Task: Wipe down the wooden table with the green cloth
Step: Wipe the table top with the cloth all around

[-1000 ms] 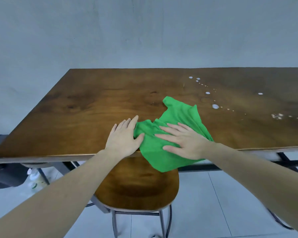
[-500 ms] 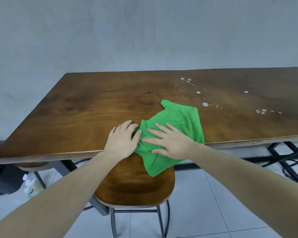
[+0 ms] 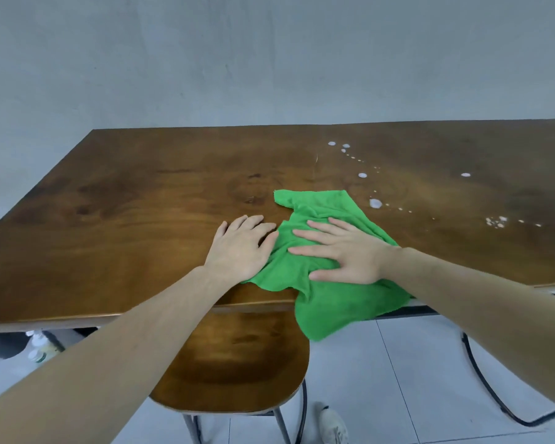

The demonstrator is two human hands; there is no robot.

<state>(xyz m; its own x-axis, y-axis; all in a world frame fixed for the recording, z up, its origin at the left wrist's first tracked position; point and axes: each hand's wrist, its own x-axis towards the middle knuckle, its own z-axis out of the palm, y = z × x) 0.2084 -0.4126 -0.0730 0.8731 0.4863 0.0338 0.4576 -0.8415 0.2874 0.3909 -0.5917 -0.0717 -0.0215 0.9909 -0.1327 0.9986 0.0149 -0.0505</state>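
Observation:
The green cloth (image 3: pixel 321 302) lies crumpled near the front edge of the wooden table (image 3: pixel 141 219), and its near end hangs over that edge. My right hand (image 3: pixel 343 251) presses flat on the cloth's middle, fingers spread and pointing left. My left hand (image 3: pixel 241 248) rests beside it, fingers on bare wood, thumb and heel on the cloth's left edge. White droplets (image 3: pixel 375 203) dot the tabletop just right of the cloth's far corner and trail off to the right.
A wooden stool (image 3: pixel 231 363) with metal legs stands under the table's front edge, below my arms. A white shoe (image 3: pixel 334 427) shows on the tiled floor. A bottle (image 3: pixel 42 347) sits under the table at left. A grey wall backs the table.
Both hands have slid with the cloth a little farther onto the table, away from the front edge. The cloth's far end now lies flatter.

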